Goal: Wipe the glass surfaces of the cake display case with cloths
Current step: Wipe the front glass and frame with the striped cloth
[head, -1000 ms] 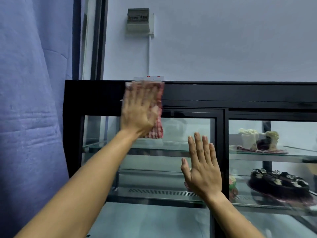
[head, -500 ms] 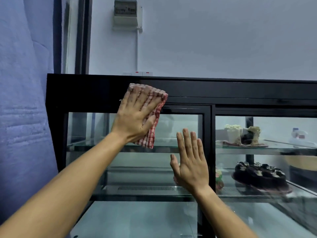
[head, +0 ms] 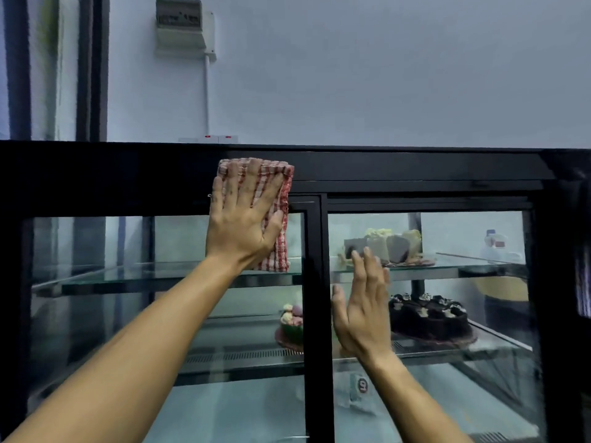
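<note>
Two hands flat, fingers straight: left hand [head: 240, 225] presses checked cloth [head: 277, 219] on display case [head: 415, 174]; right hand [head: 363, 310] flat on glass.

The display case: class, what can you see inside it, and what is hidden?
Inside the display case: a chocolate cake and a pale cake above it. A small cupcake-like cake is partly hidden by the door frame.

1. We see two forearms entering from the bottom edge, both bare from wrist to frame edge; no sleeve shows on either.
2. Left hand [head: 242, 223]: no glove, no ring, no watch or band at the wrist. Faint dark smudges on the knuckles of the outer fingers [head: 220, 194].
3. Right hand [head: 364, 310]: likewise ungloved, wrist bare, nails short.
4. We see nothing of the torso or clothing.
</note>
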`<control>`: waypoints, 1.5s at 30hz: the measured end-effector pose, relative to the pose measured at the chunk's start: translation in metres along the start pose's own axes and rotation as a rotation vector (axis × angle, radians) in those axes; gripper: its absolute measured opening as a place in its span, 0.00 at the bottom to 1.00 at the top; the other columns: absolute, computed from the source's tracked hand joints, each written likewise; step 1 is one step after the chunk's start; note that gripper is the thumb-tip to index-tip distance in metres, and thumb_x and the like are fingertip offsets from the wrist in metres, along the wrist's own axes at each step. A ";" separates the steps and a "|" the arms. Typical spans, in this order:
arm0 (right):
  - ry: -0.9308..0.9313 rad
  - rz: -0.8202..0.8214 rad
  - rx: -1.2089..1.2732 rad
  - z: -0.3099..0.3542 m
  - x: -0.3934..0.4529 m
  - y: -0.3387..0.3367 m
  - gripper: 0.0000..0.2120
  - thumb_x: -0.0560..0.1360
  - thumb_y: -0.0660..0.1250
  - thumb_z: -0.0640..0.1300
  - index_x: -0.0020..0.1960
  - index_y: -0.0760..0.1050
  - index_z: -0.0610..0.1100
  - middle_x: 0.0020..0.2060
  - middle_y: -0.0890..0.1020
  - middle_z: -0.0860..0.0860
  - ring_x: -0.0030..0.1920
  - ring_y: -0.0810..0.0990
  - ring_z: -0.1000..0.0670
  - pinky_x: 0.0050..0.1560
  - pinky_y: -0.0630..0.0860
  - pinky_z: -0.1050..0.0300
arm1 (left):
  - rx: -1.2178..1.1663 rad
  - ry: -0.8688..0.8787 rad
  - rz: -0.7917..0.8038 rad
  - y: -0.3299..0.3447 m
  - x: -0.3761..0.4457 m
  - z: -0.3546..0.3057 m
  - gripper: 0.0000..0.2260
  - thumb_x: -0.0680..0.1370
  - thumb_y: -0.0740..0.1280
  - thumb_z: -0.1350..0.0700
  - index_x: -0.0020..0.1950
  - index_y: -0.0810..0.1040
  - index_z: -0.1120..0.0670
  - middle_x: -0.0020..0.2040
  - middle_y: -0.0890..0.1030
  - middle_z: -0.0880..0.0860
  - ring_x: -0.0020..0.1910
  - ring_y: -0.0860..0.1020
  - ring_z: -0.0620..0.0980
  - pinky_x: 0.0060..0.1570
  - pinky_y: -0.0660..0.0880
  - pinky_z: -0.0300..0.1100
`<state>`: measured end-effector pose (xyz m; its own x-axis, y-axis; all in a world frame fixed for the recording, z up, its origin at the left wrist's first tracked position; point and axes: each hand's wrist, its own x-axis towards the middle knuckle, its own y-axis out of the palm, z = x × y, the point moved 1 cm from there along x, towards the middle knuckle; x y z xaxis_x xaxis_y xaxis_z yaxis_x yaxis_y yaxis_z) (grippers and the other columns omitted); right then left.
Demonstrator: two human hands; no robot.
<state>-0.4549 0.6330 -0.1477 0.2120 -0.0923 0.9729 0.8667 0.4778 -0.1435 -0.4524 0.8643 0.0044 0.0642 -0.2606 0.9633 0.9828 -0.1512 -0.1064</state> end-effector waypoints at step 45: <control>-0.431 0.199 -0.304 -0.129 0.010 -0.023 0.33 0.85 0.51 0.57 0.84 0.47 0.42 0.84 0.48 0.44 0.84 0.50 0.44 0.80 0.55 0.42 | 0.046 -0.273 0.027 0.032 -0.024 -0.137 0.45 0.78 0.58 0.28 0.86 0.48 0.51 0.85 0.43 0.62 0.83 0.41 0.65 0.81 0.46 0.63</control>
<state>-0.4141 0.5083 -0.1579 0.2363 0.3694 0.8987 0.9335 0.1705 -0.3155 -0.4462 0.7354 -0.0560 0.1286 0.0037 0.9917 0.9865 -0.1024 -0.1276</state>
